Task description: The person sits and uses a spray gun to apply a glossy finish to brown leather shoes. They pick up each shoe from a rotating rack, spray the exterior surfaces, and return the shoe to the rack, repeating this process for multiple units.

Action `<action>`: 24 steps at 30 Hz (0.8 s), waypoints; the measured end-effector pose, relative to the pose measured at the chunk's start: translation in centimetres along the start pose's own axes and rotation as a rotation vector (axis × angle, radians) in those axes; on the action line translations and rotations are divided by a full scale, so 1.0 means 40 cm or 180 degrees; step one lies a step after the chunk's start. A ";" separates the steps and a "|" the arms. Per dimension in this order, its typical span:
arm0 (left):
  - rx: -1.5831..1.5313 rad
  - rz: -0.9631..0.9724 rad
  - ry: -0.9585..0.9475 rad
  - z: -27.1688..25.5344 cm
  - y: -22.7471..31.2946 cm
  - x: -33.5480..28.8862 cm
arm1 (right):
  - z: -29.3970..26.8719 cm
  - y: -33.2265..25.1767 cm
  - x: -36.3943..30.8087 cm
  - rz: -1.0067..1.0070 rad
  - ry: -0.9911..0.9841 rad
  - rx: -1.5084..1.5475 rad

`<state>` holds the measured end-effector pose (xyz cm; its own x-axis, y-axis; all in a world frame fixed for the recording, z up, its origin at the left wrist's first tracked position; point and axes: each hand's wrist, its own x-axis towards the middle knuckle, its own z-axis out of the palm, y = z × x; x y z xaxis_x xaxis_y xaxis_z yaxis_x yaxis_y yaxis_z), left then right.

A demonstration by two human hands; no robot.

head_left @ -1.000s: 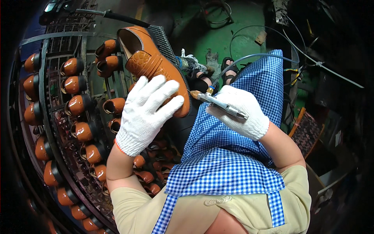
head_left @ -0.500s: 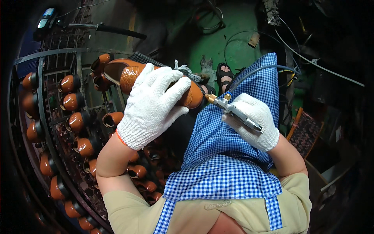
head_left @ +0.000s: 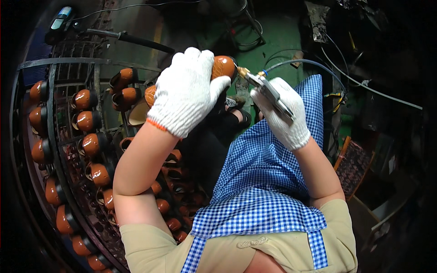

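Observation:
My left hand (head_left: 184, 93), in a white knit glove, grips a glossy brown shoe (head_left: 224, 67) over its upper. The toe points right, and the glove hides most of the middle; textured leather shows near the toe. My right hand (head_left: 286, 113), gloved too, is wrapped round a metal spray gun (head_left: 268, 91). The gun's brass nozzle sits close to the toe's edge, and I cannot tell whether it touches. A blue-grey hose (head_left: 302, 60) runs from the gun's blue fitting over to the right.
At left stands a metal rack (head_left: 57, 123) bearing several glossy brown shoes (head_left: 91, 144). A black bar (head_left: 141, 42) with a device on its end juts above the rack. A patterned chair (head_left: 355, 166) is at right. Cables cross the green floor (head_left: 273, 45), and a checked apron covers my lap.
Both hands have moved up and away from my body, with the shoe and spray gun in them. The shoe has turned, its toe now higher, and the nozzle has followed it.

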<state>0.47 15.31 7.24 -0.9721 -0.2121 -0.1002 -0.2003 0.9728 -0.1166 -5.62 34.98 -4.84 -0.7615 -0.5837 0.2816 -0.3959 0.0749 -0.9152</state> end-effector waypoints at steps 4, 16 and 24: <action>0.0176 -0.0352 -0.0043 0.003 -0.036 0.056 | 0.073 0.018 0.070 -0.0180 0.0291 -0.0131; -0.0081 -0.1018 -0.0647 0.021 -0.233 0.161 | 0.205 0.025 0.082 -0.0240 0.0136 0.0022; -0.0163 -0.1469 -0.0695 0.050 -0.289 0.163 | 0.212 -0.010 0.017 -0.0158 -0.0118 -0.0019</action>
<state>-3.31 2.47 5.95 -0.7338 -0.6299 -0.2545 -0.6137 0.7753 -0.1494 -1.62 27.71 -6.72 -0.7214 -0.6163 0.3157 -0.4358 0.0497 -0.8987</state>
